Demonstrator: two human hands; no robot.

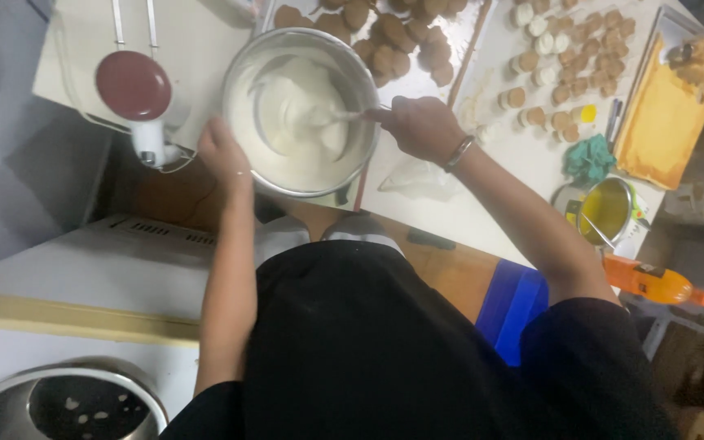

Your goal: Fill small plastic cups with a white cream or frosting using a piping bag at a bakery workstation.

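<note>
Bowl: steel mixing bowl (301,110), round, at the near edge of the white worktop (450,195), part of its rim overhanging that edge; filled with thick white cream (295,114) swept into folds.
Left hand (223,153): cupped against the bowl's left outer wall, fingers wrapped on the rim — gripping the bowl.
Right hand (421,126): just right of the rim, fingers clenched around the handle of a stirring tool (340,116) — tip sunk in the cream, kind of tool not clear.
Wrist: dark bracelet (459,152) on the right forearm.
Left of bowl: hand mixer (136,102) with dark red round body and white handle, lying near the left hand, two metal beaters pointing away.
Behind bowl: tray of brown heart-shaped biscuits (393,41), touching or nearly touching the bowl's far rim — little room there.
Right of hand: rows of small round sandwich biscuits (568,69) on the worktop, well apart from the bowl; bare strip of worktop between them and the right hand.
Far right: teal cloth (588,159), steel cup of yellow liquid (605,212), flat yellow slab in a tray (663,122), orange bottle (653,281) lying lower down.
Near edge: blue box (511,305) below the worktop.
Bottom left: second steel bowl (67,403), cut off by the frame.
</note>
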